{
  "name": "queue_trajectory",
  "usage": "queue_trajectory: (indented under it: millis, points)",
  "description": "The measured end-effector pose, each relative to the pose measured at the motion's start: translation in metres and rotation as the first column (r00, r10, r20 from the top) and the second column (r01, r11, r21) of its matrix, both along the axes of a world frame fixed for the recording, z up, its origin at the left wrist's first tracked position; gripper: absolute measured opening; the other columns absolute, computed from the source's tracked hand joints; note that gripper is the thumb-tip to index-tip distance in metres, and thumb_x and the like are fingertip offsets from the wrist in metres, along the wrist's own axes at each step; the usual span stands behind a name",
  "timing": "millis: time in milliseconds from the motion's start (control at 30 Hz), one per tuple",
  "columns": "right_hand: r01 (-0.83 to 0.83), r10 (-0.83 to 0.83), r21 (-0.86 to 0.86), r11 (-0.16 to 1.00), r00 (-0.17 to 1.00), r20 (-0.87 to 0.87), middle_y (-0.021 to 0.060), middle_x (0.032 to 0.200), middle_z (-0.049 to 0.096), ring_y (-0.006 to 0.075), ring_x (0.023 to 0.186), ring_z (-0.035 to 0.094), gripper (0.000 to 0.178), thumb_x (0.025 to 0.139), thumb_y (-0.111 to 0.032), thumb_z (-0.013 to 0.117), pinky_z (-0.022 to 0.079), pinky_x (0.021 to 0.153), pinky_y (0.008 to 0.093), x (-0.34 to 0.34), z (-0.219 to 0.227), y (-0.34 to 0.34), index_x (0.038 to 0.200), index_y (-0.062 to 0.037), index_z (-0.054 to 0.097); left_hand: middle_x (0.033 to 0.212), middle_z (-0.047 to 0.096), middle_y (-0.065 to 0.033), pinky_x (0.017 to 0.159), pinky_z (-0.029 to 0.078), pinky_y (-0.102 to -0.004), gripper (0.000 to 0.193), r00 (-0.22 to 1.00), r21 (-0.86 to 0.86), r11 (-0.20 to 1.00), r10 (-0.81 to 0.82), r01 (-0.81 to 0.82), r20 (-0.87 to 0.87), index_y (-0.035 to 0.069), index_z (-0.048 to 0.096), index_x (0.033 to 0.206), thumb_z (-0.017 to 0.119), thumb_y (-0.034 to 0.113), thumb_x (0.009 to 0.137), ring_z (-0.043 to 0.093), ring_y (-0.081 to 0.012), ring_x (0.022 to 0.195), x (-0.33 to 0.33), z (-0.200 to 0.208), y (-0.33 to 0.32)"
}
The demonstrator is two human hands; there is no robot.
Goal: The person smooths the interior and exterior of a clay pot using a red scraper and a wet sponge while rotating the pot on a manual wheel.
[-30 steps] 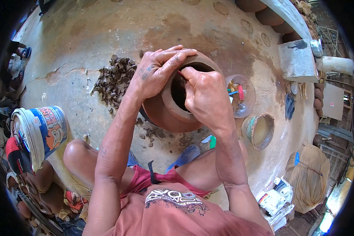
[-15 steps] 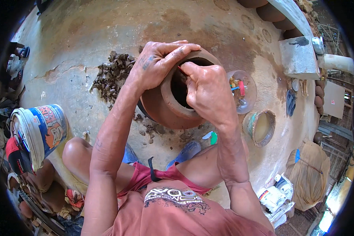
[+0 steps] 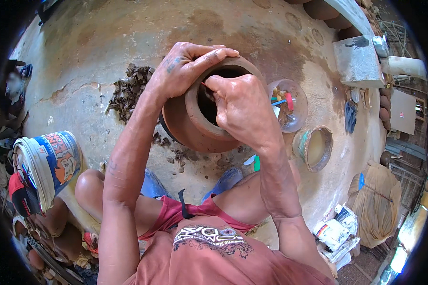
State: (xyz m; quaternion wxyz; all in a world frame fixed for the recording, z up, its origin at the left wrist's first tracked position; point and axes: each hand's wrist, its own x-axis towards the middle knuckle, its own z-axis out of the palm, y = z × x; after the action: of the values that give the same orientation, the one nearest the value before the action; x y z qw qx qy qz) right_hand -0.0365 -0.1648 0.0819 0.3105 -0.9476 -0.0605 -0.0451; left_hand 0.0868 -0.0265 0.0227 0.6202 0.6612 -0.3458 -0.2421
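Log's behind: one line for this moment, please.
left hand: on rim of pot; right hand: at pot mouth, holding red thing; pot's left: dark scraps; pot's right: clear bowl

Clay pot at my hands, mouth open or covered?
Open: no lid covers the clay pot; its dark inside shows beside your right hand.

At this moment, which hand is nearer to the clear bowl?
The right hand, at the pot, left of the bowl; the left hand is farther left, on the pot's rim.
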Motion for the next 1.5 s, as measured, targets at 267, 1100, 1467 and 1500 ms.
queue_trajectory:
  millis: [267,1100,1467,1500]
  points:
    - [-0.136,0.134,-0.041,0.990,0.990,-0.044,0.0262,0.080,0.070,0.0437,0.079,0.072,0.017,0.080,0.000,0.066,0.057,0.073,0.0506,-0.003,-0.001,-0.007,0.094,-0.0022,0.075,0.127,0.077,-0.0103,0.111,0.049,-0.0348,0.038,0.990,0.031,0.991,-0.125,0.127,-0.058,0.003,0.077,0.129,0.060,0.032,0.110,0.065,-0.0173,0.126,0.011,0.000,-0.007]
    - [0.090,-0.235,0.454,0.887,0.932,0.275,0.0208,0.091,0.075,0.0371,0.083,0.075,0.015,0.085,-0.005,0.076,0.058,0.074,0.0412,-0.015,0.046,0.023,0.100,-0.0014,0.076,0.115,0.079,-0.0137,0.090,0.060,-0.0309,0.040,0.803,-0.378,0.765,0.589,-0.520,0.087,-0.003,0.069,0.137,0.067,0.024,0.108,0.077,-0.0212,0.101,-0.081,0.036,0.042]
    - [0.381,-0.388,0.100,0.919,0.919,0.070,0.0276,0.083,0.073,0.0458,0.082,0.074,0.014,0.092,-0.010,0.071,0.059,0.071,0.0513,-0.016,0.030,-0.004,0.101,0.0002,0.072,0.151,0.061,-0.0209,0.116,0.047,-0.0358,0.048,0.470,0.085,0.465,0.882,-0.881,0.044,-0.002,0.057,0.151,0.062,0.024,0.110,0.057,-0.0269,0.143,-0.082,-0.044,0.088]
    - [0.370,-0.373,0.048,0.928,0.923,0.095,0.0277,0.083,0.073,0.0457,0.081,0.074,0.014,0.092,-0.011,0.071,0.059,0.072,0.0520,-0.015,0.026,-0.002,0.101,0.0003,0.072,0.166,0.045,-0.0220,0.126,0.033,-0.0393,0.054,0.570,0.058,0.569,0.821,-0.820,0.002,-0.001,0.051,0.156,0.059,0.027,0.111,0.039,-0.0290,0.156,-0.094,-0.037,0.081]
